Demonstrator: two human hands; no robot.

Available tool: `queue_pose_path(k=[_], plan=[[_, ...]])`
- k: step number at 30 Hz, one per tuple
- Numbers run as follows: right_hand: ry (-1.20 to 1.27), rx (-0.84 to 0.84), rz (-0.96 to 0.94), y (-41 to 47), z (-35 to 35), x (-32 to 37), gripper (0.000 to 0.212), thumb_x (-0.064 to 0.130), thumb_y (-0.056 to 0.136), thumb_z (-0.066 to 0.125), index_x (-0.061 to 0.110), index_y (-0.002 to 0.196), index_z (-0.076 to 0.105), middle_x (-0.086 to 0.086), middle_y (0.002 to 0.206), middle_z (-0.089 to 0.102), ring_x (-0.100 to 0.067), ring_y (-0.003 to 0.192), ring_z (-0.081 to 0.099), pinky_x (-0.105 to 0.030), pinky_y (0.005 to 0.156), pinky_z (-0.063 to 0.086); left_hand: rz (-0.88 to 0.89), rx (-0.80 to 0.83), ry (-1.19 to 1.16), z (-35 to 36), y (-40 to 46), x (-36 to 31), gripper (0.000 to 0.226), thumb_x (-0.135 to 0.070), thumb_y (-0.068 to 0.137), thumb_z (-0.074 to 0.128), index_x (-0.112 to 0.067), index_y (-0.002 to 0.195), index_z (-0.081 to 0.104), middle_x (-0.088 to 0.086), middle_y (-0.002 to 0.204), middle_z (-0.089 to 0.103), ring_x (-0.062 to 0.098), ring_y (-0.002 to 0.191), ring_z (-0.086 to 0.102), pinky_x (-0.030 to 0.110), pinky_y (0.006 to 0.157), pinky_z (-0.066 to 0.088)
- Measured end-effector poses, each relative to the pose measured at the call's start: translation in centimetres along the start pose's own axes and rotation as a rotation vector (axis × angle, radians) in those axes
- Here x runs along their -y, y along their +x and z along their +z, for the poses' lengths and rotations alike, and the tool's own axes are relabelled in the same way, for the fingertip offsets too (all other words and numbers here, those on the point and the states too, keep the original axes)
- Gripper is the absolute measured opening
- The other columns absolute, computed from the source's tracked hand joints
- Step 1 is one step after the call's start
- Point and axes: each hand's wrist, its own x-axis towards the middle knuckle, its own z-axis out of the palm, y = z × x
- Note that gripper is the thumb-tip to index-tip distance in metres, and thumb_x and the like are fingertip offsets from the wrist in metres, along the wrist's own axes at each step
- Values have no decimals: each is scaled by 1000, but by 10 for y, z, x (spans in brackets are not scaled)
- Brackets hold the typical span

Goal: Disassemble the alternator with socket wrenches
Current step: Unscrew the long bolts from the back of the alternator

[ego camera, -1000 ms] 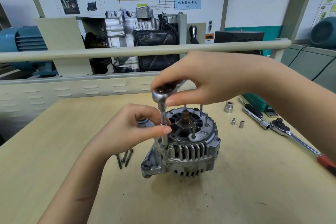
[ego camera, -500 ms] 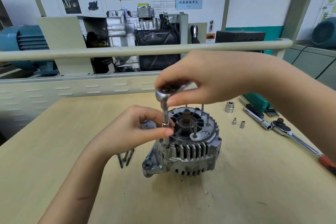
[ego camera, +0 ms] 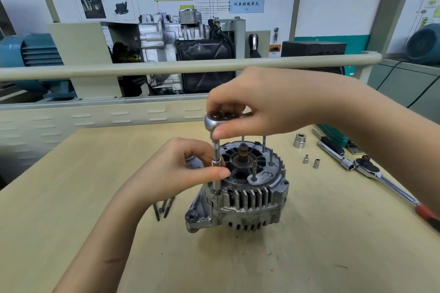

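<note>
A metal alternator (ego camera: 240, 190) sits near the middle of a pale wooden workbench (ego camera: 71, 197), its finned housing facing the viewer and its shaft end pointing up. Several thin studs stand upright from its top face. A small ratchet wrench (ego camera: 215, 119) with a slim vertical extension bar (ego camera: 216, 164) is planted on the alternator's near-left edge, where the bar's lower tip meets the housing rim. The right hand (ego camera: 259, 100) reaches in from the right and curls over the ratchet's round head, thumb and fingertips gripping it from above. The left hand (ego camera: 181, 169) comes from the near left and pinches the extension bar midway down, thumb in front and fingers wrapped behind. Just left of the alternator, three long bolts (ego camera: 164, 207) lie together on the bench. To the right lie a large loose socket (ego camera: 299, 141) and two small sockets (ego camera: 311, 161), well apart from the alternator. Farther right lies a larger ratchet (ego camera: 371, 171) with a red grip, beside a black-handled driver (ego camera: 333, 147). Beyond the bench runs a beige rail (ego camera: 166, 66), with a cutaway engine display (ego camera: 178, 40) and wall diagrams behind it.
</note>
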Motion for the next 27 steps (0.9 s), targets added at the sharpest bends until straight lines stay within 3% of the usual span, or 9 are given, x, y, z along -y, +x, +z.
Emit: queue_pose_path(k=[3,7,10,14,16,18,20,23,27], plan=[[23,27,-34,0,-2,-2,19,35,89,52,21,99,59,17,83,57,-3,75,50,-18,71,39,19,83,-41,-3,-2,-1,8,-39,71,75,-31,71,73,-3,84,72,7,81,65,19,75,49],[-26,30,-64,2,-3,-1,8,34,91,51,27,87,52,18,76,52,0,73,48,-21,70,38,49,28,59,-3,-1,4,47,-52,64,69,-5,65,66,16,77,65,21,76,61,24,81,47],[-40,-6,-29,4,-1,-1,23,46,86,48,25,92,56,18,71,49,6,68,47,-13,64,35,75,-47,131,1,-1,0,38,-45,61,73,-11,57,57,3,63,55,9,61,49,8,62,36],[24,-44,34,5,3,0,44,60,76,44,23,96,57,25,61,53,17,59,43,-7,58,34,63,-116,135,3,-2,-1,47,-56,58,76,-14,55,54,5,61,52,4,56,43,13,52,31],[89,-22,31,4,3,0,38,55,79,49,24,99,57,33,62,51,14,57,44,-6,59,35,37,-83,137,1,-2,-1,40,-57,58,75,-20,58,61,-4,64,59,3,61,51,14,56,37],[118,-21,21,2,3,1,32,49,81,54,24,100,58,13,57,51,9,57,45,-8,59,36,23,17,57,0,-3,-1,20,-51,65,75,-32,67,70,-14,84,69,0,81,61,16,74,45],[121,-9,0,1,2,3,32,46,82,56,23,104,59,12,69,54,5,67,49,-12,64,39,24,117,-25,-2,-3,-3,5,-41,70,70,-38,73,72,-20,92,69,-3,90,62,10,79,45],[128,20,-9,1,0,2,33,43,83,56,21,108,59,8,96,63,-4,87,56,-25,78,43,32,165,-32,-6,-4,-1,15,-34,70,65,-24,79,73,-19,90,71,-3,88,64,8,76,46],[48,-5,-11,3,-2,3,32,50,81,54,20,92,60,10,70,55,2,67,51,-15,62,40,44,99,5,-4,-5,-4,38,-43,68,70,-6,71,72,-8,84,72,-1,81,65,7,78,42]])
